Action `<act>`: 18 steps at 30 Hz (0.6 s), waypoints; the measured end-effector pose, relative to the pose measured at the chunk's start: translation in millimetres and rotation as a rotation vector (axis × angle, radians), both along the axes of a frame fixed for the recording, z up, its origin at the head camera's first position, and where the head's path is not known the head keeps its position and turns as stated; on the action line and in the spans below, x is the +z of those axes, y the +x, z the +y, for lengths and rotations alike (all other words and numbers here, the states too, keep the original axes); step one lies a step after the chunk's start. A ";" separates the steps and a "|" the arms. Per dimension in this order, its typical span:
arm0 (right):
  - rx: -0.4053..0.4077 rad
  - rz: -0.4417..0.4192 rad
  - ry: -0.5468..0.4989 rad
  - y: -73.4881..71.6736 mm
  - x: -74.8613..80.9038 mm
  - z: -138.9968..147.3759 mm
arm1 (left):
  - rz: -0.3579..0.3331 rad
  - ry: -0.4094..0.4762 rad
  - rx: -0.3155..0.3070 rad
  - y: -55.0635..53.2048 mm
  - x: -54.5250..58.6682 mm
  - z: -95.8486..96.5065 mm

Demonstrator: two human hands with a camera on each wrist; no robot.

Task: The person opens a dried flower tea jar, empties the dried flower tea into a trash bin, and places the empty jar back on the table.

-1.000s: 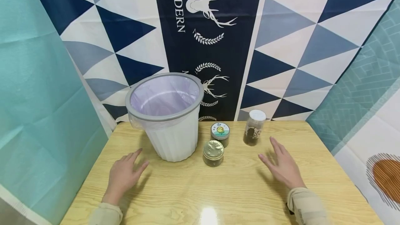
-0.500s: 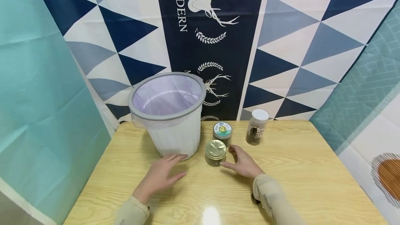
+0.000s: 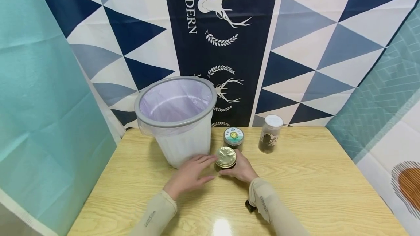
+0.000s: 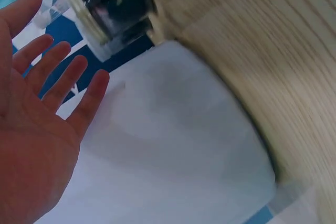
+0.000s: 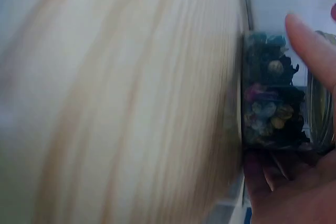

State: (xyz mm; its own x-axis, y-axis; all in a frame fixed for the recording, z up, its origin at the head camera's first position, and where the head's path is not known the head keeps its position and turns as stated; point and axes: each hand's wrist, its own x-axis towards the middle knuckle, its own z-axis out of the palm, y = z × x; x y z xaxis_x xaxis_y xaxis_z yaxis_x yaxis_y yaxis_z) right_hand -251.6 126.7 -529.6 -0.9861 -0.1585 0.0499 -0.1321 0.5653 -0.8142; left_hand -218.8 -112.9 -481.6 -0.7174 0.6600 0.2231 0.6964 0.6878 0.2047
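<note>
A small clear jar with a gold lid (image 3: 225,156) stands on the table in front of the other jars. My right hand (image 3: 242,168) grips it from the right, thumb at the near side and fingers behind. In the right wrist view the jar (image 5: 275,98) shows dark, mixed dried pieces inside. My left hand (image 3: 190,176) reaches in from the left, fingers extended and apart from the jar. Its palm (image 4: 42,124) and spread fingers are plain in the left wrist view. A second jar with a sunflower-printed lid (image 3: 233,135) stands just behind, partly hidden.
A white bin (image 3: 183,145) with a grey rim and purple liner stands at the back left, close to my left hand. A taller white-capped jar (image 3: 270,134) stands at the back right. Patterned cloth (image 3: 295,46) hangs behind the wooden table (image 3: 311,185).
Both hands have moved inward. My right hand has come left from beside the tall jar and taken hold of the gold-lidded jar. My left hand has moved right, past the bin's front.
</note>
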 end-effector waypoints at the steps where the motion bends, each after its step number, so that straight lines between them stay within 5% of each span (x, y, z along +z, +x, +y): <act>1: 0.001 0.003 0.003 -1.2 -0.6 -1.3 | -0.006 -0.006 -0.002 -1.9 -1.4 2.4; 9: 0.013 -0.012 0.018 -1.8 -3.4 -2.2 | -0.038 -0.044 -0.034 -5.7 -2.5 14.6; 18: 0.068 -0.009 -0.039 8.5 20.5 10.8 | 0.029 -0.033 -0.055 -8.0 0.2 21.4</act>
